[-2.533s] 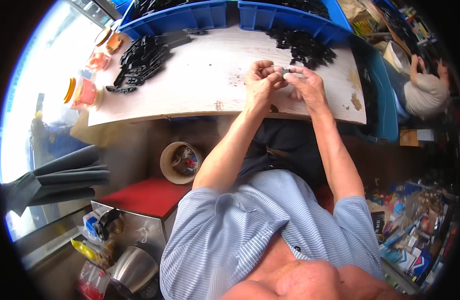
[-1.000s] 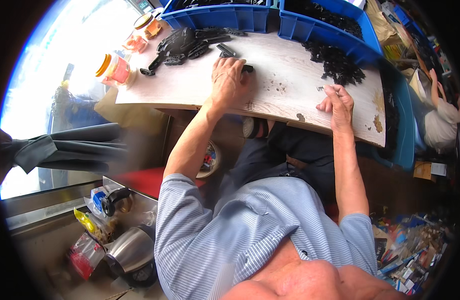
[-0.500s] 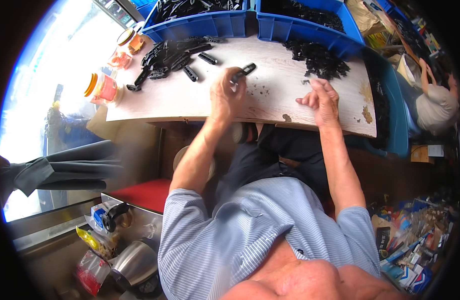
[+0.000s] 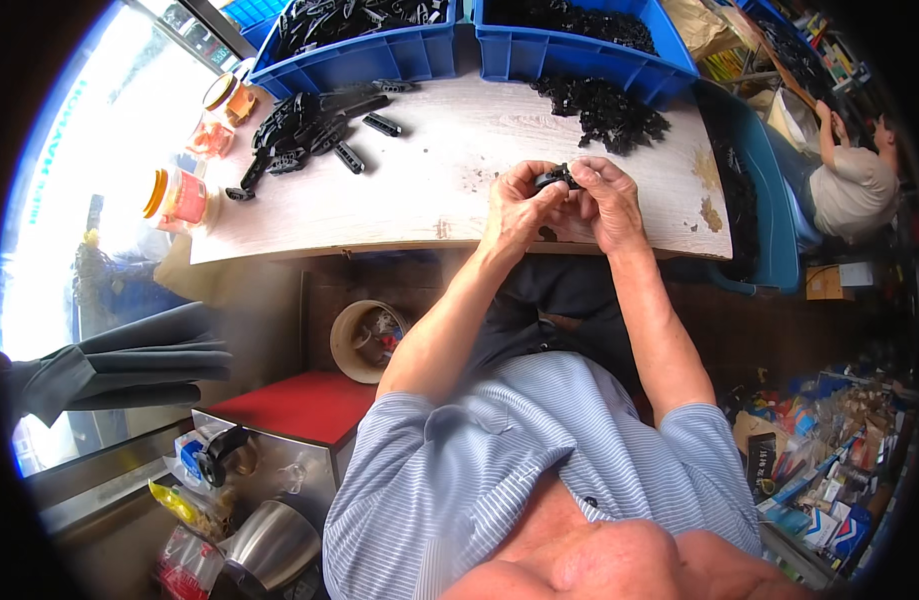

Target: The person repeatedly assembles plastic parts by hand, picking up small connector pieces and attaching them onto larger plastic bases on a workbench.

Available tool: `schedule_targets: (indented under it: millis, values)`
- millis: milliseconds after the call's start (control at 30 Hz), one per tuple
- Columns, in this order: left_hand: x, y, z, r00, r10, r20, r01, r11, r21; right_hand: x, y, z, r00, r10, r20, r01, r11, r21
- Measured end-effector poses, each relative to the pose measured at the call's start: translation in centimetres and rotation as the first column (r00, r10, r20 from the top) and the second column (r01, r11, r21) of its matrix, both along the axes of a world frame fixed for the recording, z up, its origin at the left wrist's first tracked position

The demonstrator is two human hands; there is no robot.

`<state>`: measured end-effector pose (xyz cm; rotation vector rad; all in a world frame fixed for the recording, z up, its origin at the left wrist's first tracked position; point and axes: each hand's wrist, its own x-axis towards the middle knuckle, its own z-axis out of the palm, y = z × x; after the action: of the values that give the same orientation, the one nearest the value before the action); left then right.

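Observation:
Both hands meet over the table's front edge, right of the middle. A black elongated plastic part (image 4: 553, 177) sits in the fingers of my left hand (image 4: 516, 208), which are closed round it. My right hand (image 4: 613, 205) pinches at the part's right end; whether a smaller piece is between its fingertips is hidden. A heap of similar long black plastic parts (image 4: 297, 130) lies on the left of the table, with two single ones nearer the middle. Beyond my right hand lies a pile of small black pieces (image 4: 619, 118).
Two blue bins of black parts, a left bin (image 4: 364, 68) and a right bin (image 4: 589, 66), stand behind the pale wooden table (image 4: 429, 190). Jars (image 4: 184, 197) line its left side. A teal tub (image 4: 774, 230) is at the right, a waste bucket (image 4: 349, 345) below. Another person (image 4: 849, 190) sits far right.
My left hand has moved right with the black part, and my right hand has come from beside the small-piece pile to meet it. The view has shifted slightly.

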<state>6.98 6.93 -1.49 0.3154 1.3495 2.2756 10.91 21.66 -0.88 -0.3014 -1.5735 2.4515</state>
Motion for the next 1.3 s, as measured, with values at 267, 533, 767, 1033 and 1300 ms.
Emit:
schedule_targets:
  millis: [267,533,767,1033,1300]
  values:
    - [-0.4,-0.1,0.7,0.999,0.009,0.038,-0.006,0.995,-0.101,-0.1,0.7,-0.5,0.999,0.035,0.006,-0.035,0.998,0.046]
    - [-0.6,0.6,0.1,0.975,0.161,0.152,-0.151,0.986,-0.072,-0.2,-0.2,0.7,0.997,-0.001,0.075,-0.014,0.980,0.198]
    - [0.1,0.0,0.7,0.966,0.144,0.215,-0.163,0.984,0.072,-0.2,-0.7,0.4,0.978,0.080,0.193,-0.128,0.959,0.253]
    - [-0.4,0.9,1.2,0.990,0.044,0.132,-0.038,0.998,-0.046,0.8,-0.2,-0.6,0.993,-0.108,0.054,0.093,0.971,0.220]
    - [-6.0,7.2,-1.2,0.399,-0.195,-0.896,-0.715,0.545,-0.437,1.1,9.2,2.9,0.837,-0.512,0.192,0.504,0.859,0.091]
